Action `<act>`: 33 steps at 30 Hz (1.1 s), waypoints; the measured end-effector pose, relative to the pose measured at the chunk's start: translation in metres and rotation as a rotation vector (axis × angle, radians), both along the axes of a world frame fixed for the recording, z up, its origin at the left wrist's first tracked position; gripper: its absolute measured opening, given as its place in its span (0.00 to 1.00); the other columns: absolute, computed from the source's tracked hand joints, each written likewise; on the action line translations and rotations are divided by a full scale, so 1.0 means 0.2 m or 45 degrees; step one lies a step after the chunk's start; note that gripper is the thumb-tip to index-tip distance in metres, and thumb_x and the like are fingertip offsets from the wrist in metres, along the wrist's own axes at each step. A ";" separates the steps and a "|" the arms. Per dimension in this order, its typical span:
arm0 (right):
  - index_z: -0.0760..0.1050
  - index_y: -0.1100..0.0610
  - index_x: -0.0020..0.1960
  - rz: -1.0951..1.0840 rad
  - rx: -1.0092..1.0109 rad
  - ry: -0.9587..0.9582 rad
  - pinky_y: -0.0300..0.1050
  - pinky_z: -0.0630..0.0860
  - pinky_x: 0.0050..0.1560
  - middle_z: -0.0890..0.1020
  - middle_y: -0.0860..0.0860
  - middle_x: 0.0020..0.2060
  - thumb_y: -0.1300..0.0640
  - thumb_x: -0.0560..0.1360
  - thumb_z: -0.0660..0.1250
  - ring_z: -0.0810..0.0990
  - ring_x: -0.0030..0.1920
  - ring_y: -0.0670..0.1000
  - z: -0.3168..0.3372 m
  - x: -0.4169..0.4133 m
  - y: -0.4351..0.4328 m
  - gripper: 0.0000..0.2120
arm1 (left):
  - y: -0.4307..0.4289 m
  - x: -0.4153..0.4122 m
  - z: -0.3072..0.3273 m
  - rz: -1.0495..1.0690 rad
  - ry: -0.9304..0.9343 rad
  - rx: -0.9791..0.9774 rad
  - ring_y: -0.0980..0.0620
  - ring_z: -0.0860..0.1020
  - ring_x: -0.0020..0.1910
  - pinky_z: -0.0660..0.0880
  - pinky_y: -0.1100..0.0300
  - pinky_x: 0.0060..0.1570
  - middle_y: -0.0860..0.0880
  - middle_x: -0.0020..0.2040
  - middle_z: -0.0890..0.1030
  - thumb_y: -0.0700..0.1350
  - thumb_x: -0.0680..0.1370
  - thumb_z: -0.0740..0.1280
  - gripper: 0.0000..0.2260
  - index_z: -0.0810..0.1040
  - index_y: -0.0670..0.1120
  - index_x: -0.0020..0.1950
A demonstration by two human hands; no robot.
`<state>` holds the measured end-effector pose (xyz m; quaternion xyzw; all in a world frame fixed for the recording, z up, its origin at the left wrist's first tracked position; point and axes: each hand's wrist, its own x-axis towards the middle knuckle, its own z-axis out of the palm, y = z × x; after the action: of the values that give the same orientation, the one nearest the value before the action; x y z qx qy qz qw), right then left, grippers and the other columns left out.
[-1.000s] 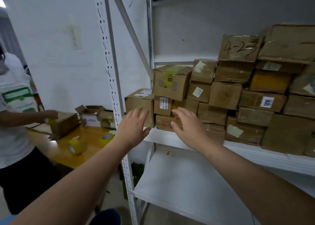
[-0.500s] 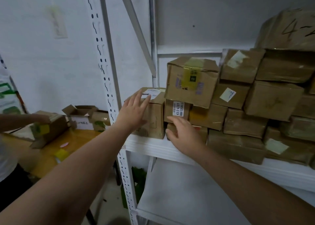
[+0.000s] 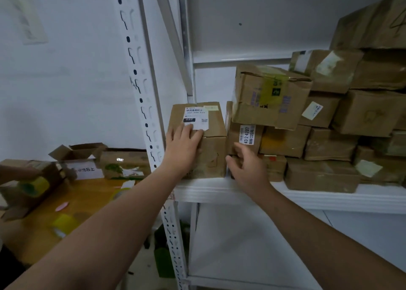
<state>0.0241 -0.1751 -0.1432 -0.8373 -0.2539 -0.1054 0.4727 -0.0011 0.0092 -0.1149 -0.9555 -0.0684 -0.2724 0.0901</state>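
Our left hand (image 3: 182,146), fingers spread, rests on one labelled brown cardboard box (image 3: 214,155). Our right hand (image 3: 248,171), fingers loosely apart, hovers beside it, crowded by stacked brown parcels (image 3: 283,140).

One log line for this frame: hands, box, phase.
left hand: flat on labelled box | right hand: open at box's right side, contact unclear | box: on shelf, beside stack | phase: pre-grasp
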 end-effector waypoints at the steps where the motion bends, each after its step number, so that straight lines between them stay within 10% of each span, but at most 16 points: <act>1: 0.64 0.58 0.74 -0.016 0.046 0.035 0.45 0.70 0.66 0.74 0.54 0.68 0.53 0.79 0.63 0.72 0.67 0.52 0.00 0.00 0.02 0.25 | 0.00 -0.01 0.00 -0.020 0.010 -0.013 0.41 0.57 0.75 0.50 0.43 0.73 0.44 0.75 0.62 0.50 0.81 0.59 0.21 0.63 0.49 0.74; 10: 0.72 0.56 0.66 -0.123 0.561 0.412 0.40 0.76 0.50 0.79 0.46 0.47 0.44 0.79 0.61 0.77 0.47 0.44 0.03 -0.04 0.18 0.21 | 0.05 -0.09 -0.08 -0.258 -0.238 0.054 0.36 0.78 0.58 0.73 0.43 0.55 0.43 0.60 0.80 0.44 0.74 0.72 0.19 0.77 0.44 0.64; 15: 0.72 0.57 0.59 -0.181 0.672 0.418 0.36 0.74 0.44 0.79 0.50 0.50 0.46 0.77 0.66 0.77 0.46 0.44 0.00 -0.06 0.23 0.18 | 0.00 -0.21 -0.17 -0.283 -0.269 -0.024 0.43 0.74 0.63 0.65 0.44 0.64 0.49 0.62 0.79 0.52 0.79 0.57 0.19 0.77 0.48 0.65; 19: 0.71 0.58 0.63 -0.167 0.719 0.378 0.39 0.74 0.51 0.79 0.51 0.53 0.51 0.77 0.67 0.78 0.52 0.48 -0.02 -0.10 0.22 0.18 | -0.01 -0.29 -0.15 -0.299 -0.413 -0.475 0.47 0.70 0.65 0.56 0.51 0.65 0.49 0.64 0.76 0.53 0.80 0.54 0.18 0.78 0.48 0.62; 25: 0.66 0.55 0.72 0.010 0.690 0.386 0.34 0.75 0.52 0.77 0.44 0.54 0.53 0.80 0.63 0.76 0.50 0.40 -0.04 -0.15 0.17 0.22 | 0.02 -0.36 -0.11 -0.222 -0.589 -1.461 0.57 0.72 0.57 0.74 0.61 0.56 0.50 0.67 0.67 0.50 0.80 0.64 0.22 0.64 0.46 0.72; 29: 0.57 0.48 0.77 0.190 0.599 0.444 0.38 0.70 0.62 0.72 0.44 0.63 0.54 0.82 0.59 0.72 0.61 0.43 -0.06 -0.18 0.12 0.25 | 0.00 -0.41 -0.11 -0.233 -0.559 -1.649 0.59 0.73 0.57 0.74 0.64 0.53 0.53 0.67 0.70 0.54 0.80 0.61 0.24 0.63 0.49 0.75; 33: 0.60 0.48 0.66 0.218 0.617 0.551 0.31 0.71 0.44 0.74 0.39 0.52 0.60 0.80 0.61 0.74 0.50 0.39 -0.06 -0.19 0.07 0.18 | -0.01 -0.43 -0.13 -0.290 -0.459 -1.801 0.57 0.72 0.61 0.73 0.62 0.55 0.55 0.65 0.68 0.61 0.80 0.56 0.25 0.62 0.55 0.75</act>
<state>-0.0143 -0.1614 -0.1548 -0.6792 -0.1847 0.0575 0.7080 -0.0867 0.0077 -0.1408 -0.7269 -0.1418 -0.3235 -0.5889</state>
